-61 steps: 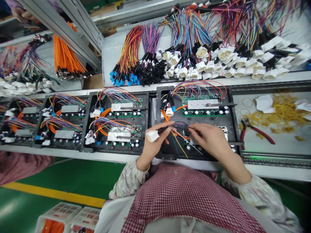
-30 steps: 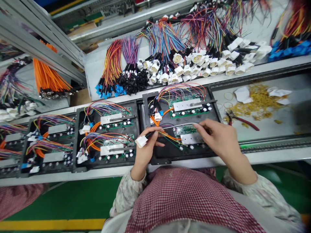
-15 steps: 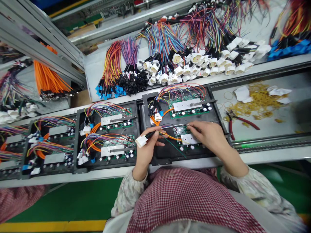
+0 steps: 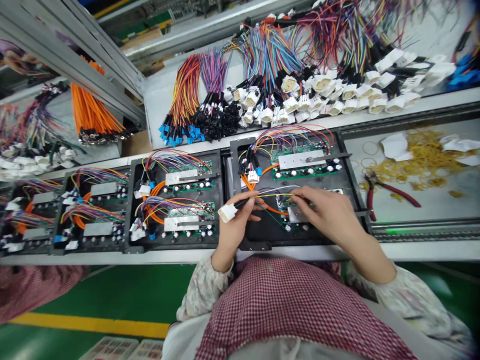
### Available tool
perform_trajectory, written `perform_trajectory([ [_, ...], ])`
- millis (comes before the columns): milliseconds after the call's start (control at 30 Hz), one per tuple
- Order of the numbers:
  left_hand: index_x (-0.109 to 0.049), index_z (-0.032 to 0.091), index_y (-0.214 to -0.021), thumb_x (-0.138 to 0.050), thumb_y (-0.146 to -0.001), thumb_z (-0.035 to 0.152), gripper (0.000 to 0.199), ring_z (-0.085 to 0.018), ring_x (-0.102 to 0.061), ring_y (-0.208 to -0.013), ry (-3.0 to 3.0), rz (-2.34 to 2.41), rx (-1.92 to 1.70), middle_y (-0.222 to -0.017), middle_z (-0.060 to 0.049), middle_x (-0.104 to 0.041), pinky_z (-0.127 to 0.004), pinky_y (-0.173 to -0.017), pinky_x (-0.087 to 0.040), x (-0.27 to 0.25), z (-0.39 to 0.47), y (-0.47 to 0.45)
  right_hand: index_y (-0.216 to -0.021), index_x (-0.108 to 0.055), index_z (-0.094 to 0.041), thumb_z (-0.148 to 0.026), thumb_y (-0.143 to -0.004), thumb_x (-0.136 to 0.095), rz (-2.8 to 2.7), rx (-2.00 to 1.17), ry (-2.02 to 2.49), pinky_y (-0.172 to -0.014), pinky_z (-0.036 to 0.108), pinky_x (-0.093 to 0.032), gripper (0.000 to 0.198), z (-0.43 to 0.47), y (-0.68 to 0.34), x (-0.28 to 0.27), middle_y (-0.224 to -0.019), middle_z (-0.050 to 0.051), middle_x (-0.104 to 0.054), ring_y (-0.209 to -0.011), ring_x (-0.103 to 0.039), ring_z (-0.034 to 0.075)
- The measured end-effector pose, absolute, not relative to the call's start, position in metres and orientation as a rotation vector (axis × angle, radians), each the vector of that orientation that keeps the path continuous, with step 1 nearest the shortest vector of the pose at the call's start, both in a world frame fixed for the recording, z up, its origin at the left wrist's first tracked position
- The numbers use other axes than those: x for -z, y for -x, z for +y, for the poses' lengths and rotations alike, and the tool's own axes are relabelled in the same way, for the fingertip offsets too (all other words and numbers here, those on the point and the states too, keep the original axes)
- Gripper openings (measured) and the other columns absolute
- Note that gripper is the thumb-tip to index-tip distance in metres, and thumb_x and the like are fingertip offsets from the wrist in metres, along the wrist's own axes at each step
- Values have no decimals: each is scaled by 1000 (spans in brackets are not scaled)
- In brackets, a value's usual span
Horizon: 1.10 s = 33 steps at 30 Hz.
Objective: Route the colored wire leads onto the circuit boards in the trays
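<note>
We wear a red-and-white checked apron (image 4: 288, 310) at five o'clock; our pale, mottled left sleeve (image 4: 205, 287) at seven o'clock and matching right sleeve (image 4: 416, 305) at four look loose and gathered.

tray wall (image 4: 354, 180), then pliers (image 4: 398, 192), separate the right fingers (image 4: 305, 191) from open surface (image 4: 442, 211).

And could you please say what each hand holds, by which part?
The left hand grips a wire harness by its black sleeve; the right hand pinches its yellow wire beyond the sleeve.

Plate (image 4: 296, 215) partly behind right grip (image 4: 325, 211)
</note>
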<state>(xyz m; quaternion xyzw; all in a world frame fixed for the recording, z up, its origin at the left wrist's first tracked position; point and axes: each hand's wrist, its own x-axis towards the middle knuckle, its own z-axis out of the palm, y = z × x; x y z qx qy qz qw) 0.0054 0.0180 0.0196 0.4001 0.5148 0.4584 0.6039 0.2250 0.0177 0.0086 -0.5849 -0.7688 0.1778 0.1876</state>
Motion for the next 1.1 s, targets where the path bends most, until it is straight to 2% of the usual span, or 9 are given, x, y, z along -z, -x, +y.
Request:
perform_trajectory([
  [200, -72, 19, -106, -71, -88, 43, 30, -20, -78, -81, -931, 1211, -1049, -95, -8, -78, -19, -54, -60, -18, 17, -5, -94, -73, -24, -37, -98, -48, -2270, -550, 1676, -56, 29, -35, 29, 22, -224, 9, -81, 4, -73, -67, -65, 19],
  [667, -72, 19, -104, -72, -87, 44, 31, -18, -77, -78, -898, 1204, -1059, -93, -7, -77, -19, -53, -59, -15, 17, -4, -96, -76, -23, -34, -97, -52, -2245, -649, 1632, -64, 29, -42, 27, 23, -225, 11, -87, 5, -75, -78, -69, 21],
  [1100, -71, 18, -104, -73, -87, 43, 30, -18, -78, -77, -880, 1162, -1090, -92, -6, -78, -17, -53, -58, -13, 17, -6, -99, -78, -25, -36, -98, -50, -2359, -573, 1630, -58, 28, -37, 31, 26, -227, 12, -81, 4, -74, -70, -67, 19],
])
